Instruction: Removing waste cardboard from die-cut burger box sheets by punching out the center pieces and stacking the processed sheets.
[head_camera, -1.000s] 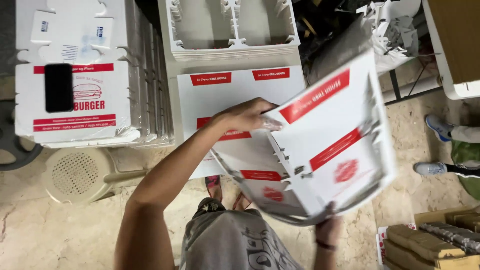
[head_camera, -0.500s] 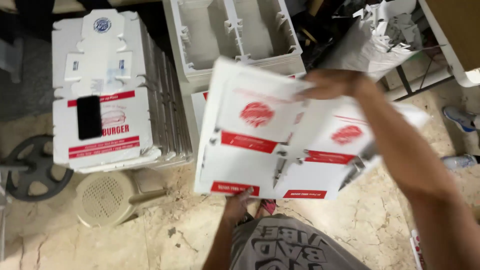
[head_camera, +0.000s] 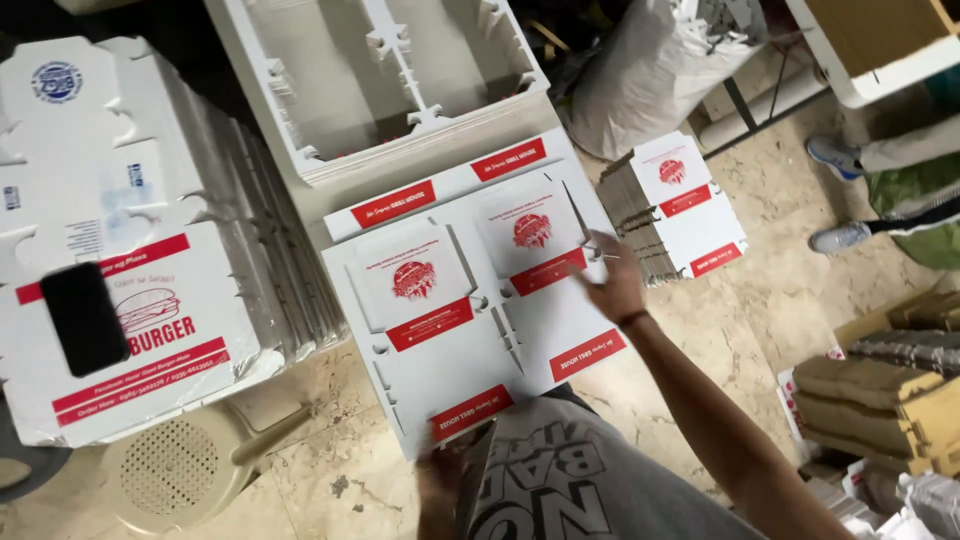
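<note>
Half a second ago I had the flat box blank (head_camera: 470, 320) up in the air; it now lies printed side up on the pile below me. My right hand (head_camera: 615, 285) rests open on its right edge, nothing clasped. My left hand (head_camera: 440, 480) touches the near edge, grip unclear. Blank: white card, red bands and round red emblems, die-cut slots. Above it, a stack of unprinted blanks (head_camera: 380, 85). Left, a bigger stack (head_camera: 150, 250) carrying a black phone (head_camera: 85, 318). Right, a small stack (head_camera: 675, 205).
</note>
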